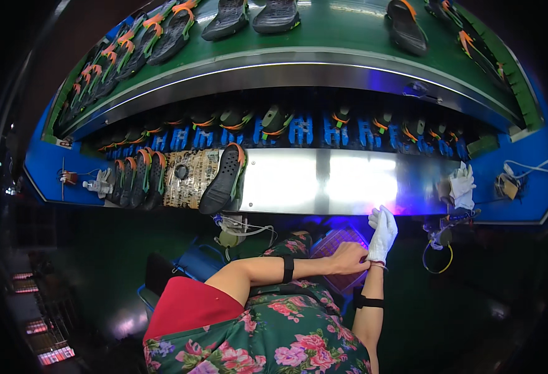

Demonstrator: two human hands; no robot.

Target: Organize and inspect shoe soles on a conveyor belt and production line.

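My bare left hand (347, 258) reaches across to my right wrist, its fingers closed at the cuff of a white glove (381, 246). That glove covers my right hand (382, 229), whose fingers stretch up toward the bench's front edge and hold nothing. A thin red band (379, 265) circles the right wrist just below the cuff. Nearest on the bench, to the left, a black perforated shoe sole with an orange-and-green rim (224, 177) stands tilted beside a tape-covered patch (190, 177). Further left, several similar shoe pieces (140, 177) lean together in a row.
A shiny metal bench top (286, 181) spans the front. Behind it, blue holders (299, 131) carry a line of shoe pieces. Above runs a green belt (336, 28) with more shoes. White gloves (463, 186) lie at the right end; a yellow-and-blue ring (437, 271) hangs below.
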